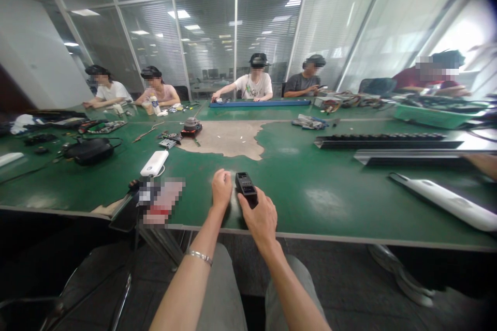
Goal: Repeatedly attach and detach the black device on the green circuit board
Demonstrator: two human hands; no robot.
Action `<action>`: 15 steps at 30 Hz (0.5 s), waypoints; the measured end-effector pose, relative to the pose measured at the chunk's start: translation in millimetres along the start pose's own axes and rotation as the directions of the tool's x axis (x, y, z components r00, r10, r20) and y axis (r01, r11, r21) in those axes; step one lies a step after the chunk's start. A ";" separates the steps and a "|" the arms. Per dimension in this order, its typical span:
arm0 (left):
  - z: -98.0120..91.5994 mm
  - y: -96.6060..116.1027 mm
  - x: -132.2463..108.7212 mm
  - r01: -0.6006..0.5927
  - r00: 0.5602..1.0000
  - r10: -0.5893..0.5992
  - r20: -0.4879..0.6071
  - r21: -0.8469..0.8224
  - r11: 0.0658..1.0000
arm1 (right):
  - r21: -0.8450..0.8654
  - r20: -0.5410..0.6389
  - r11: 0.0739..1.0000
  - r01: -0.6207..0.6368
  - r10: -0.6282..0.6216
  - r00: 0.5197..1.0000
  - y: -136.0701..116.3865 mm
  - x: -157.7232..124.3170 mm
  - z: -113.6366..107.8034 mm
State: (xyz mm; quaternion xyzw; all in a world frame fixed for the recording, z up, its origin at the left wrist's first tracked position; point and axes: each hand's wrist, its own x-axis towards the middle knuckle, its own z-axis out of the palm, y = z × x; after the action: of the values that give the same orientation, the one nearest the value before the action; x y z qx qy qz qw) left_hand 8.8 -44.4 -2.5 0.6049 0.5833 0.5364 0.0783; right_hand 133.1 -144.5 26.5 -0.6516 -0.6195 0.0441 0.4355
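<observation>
My right hand point(260, 214) is wrapped round a black box-shaped device point(246, 186) with small openings or buttons on its top face, which I cannot make out clearly. The device is tilted just above or on the green table near its front edge. To its left, a short gap away, my left hand point(222, 187) is closed with its fingers curled in. What those fingers hold, if anything, is hidden. A bare patch point(229, 139) of torn green covering lies beyond both hands.
On the left are a white power bank point(154, 163), a black pouch point(91, 150) and a small device with a grey round top point(191, 125). Metal rails point(388, 143), a long white casing point(446, 199) and a green basket point(438, 116) lie right. Several people sit across the table point(295, 201).
</observation>
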 end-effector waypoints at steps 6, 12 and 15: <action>-0.8 1.1 0.0 -0.001 1.000 0.001 -0.013 0.006 1.000 | 0.124 -0.105 0.992 0.016 -0.003 0.994 -8.2 18.6 -18.6; -1.2 3.0 0.1 0.000 1.000 0.000 0.003 0.005 1.000 | 0.111 -0.160 0.994 -0.019 0.036 0.986 22.1 30.0 -29.1; -0.8 2.8 0.1 0.016 1.000 -0.016 0.001 0.001 1.000 | 0.056 -0.123 0.996 -0.070 0.076 0.990 42.7 27.9 -25.7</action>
State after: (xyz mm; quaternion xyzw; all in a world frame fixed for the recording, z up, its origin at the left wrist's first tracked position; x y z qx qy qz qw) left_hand 9.9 -45.7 -0.1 0.6003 0.5883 0.5354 0.0827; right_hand 187.7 -127.8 29.2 -0.6638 -0.5655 0.0352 0.4882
